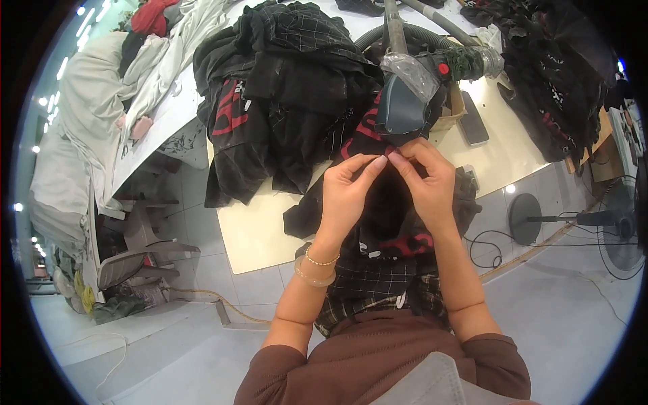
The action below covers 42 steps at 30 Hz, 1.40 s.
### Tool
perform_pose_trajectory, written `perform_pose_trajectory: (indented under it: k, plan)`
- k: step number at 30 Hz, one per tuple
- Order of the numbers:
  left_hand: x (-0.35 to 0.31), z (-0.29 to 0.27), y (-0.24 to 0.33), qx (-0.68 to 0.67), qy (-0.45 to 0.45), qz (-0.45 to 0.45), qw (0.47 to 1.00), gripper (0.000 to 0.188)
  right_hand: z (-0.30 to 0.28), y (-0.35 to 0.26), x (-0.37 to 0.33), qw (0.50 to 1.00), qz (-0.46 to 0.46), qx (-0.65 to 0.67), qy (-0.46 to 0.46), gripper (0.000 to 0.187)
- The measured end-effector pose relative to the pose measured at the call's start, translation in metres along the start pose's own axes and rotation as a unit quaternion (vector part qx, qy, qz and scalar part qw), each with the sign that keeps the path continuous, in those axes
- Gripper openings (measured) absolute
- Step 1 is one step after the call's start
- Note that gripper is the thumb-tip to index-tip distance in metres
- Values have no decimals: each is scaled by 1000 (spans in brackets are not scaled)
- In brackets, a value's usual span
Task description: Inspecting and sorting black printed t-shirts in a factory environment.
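The two hands meet just below a grey hood [402,111], with their fingertips nearly touching over a black garment [385,196]. The left hand [352,192] comes in from the left, thumb and forefinger drawn together in a pinch, the other fingers curled loosely behind. The right hand [430,181] mirrors it, thumb and forefinger closed toward the left hand's tips, the remaining fingers bent above. Both seem clamped on a small bit of the garment; the fingertips hide exactly what lies between them. The palms stand well apart, with dark cloth between the wrists.

The garment spreads beneath the hands, over the front edge of the pale tabletop [251,236] and toward the person's lap, where a red print [405,246] shows. A beaded bracelet [322,259] and a pale bangle [314,275] ring the left wrist.

Left of the hood is a large heap [290,101] of black clothes, some checked with thin white lines. Clear plastic [412,75] wraps part of the hood's upper side. To its right are a carton [451,113] and a phone [474,123], with another dark pile [553,88] beyond.
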<state>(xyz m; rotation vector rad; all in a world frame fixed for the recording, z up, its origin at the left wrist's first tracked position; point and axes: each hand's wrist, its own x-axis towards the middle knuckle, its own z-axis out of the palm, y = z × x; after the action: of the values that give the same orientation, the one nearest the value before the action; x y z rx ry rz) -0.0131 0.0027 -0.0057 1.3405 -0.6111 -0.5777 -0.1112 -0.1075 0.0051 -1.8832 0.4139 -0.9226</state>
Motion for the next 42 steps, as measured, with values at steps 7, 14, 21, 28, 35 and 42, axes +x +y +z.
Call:
perform_pose_trajectory:
  k: [7, 14, 21, 28, 35, 42]
  plan:
    - [0, 3, 3, -22, 20, -28, 999, 18, -1, 4, -2, 992, 104, 67, 15, 16]
    - [7, 2, 4, -66, 62, -11, 996, 19, -5, 5, -2, 989, 146, -18, -9, 22]
    - [10, -1, 5, -87, 59, -24, 994, 18, 7, 5, 8, 989, 116, 70, 56, 16]
    - [11, 1, 7, -105, 51, -22, 993, 18, 11, -2, 11, 984, 110, 111, 82, 16]
    - [11, 6, 8, -131, 43, -20, 990, 18, 5, -1, 10, 981, 134, 109, 83, 15]
    - [9, 3, 11, -160, 45, -33, 986, 18, 9, -1, 11, 985, 108, 104, 88, 14]
